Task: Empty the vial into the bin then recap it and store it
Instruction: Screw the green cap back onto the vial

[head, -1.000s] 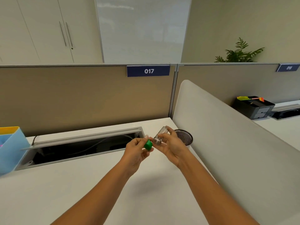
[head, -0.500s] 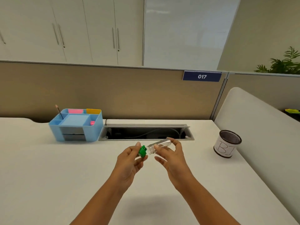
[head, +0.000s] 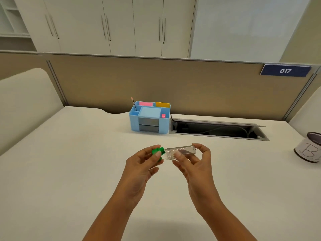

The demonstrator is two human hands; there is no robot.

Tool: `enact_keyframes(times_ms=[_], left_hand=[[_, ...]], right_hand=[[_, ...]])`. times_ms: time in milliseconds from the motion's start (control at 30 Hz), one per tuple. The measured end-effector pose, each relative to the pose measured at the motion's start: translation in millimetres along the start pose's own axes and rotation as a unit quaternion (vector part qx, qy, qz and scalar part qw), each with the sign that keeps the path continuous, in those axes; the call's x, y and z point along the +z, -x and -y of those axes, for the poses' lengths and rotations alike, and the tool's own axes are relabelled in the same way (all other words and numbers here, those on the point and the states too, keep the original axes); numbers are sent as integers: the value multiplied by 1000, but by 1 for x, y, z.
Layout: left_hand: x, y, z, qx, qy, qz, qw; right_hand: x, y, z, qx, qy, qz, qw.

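A clear vial (head: 182, 151) lies nearly level above the white desk, pinched between thumb and fingers of my right hand (head: 194, 164). Its open mouth points left and it looks empty. My left hand (head: 142, 164) holds the green cap (head: 157, 152) right at the vial's mouth, almost touching it. The bin (head: 311, 147), a white cup with a dark mesh rim and handwritten letters, stands at the far right edge, well apart from both hands. A blue desk organizer (head: 149, 117) sits at the back of the desk.
An open cable tray slot (head: 217, 130) runs along the desk's back edge, right of the organizer. A tan partition wall (head: 156, 84) with a "017" sign closes the back. White dividers flank the desk on both sides.
The view has swung left, away from the bin, which has slid to the right edge. Both hands came toward the desk's middle, still holding cap and vial close together.
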State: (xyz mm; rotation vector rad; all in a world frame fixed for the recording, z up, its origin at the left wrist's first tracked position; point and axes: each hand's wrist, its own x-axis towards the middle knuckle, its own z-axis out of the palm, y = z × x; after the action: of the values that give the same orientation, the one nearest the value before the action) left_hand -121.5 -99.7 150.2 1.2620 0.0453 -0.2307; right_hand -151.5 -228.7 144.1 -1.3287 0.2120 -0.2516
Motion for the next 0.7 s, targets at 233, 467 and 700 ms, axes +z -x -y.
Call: enact_keyframes(times_ms=[233,467,700], left_hand=[[-67,13,-26,58,-20,-9,998],[-111,16,-44,98,-67,3,993],[-129,19,-55,121,-92,39,988]], right_hand=[[65,24,-11,-31,-31,-10,999],[110,35,-15,-46,-43,4,998],[126,44,-14,-82,-23,8,996]])
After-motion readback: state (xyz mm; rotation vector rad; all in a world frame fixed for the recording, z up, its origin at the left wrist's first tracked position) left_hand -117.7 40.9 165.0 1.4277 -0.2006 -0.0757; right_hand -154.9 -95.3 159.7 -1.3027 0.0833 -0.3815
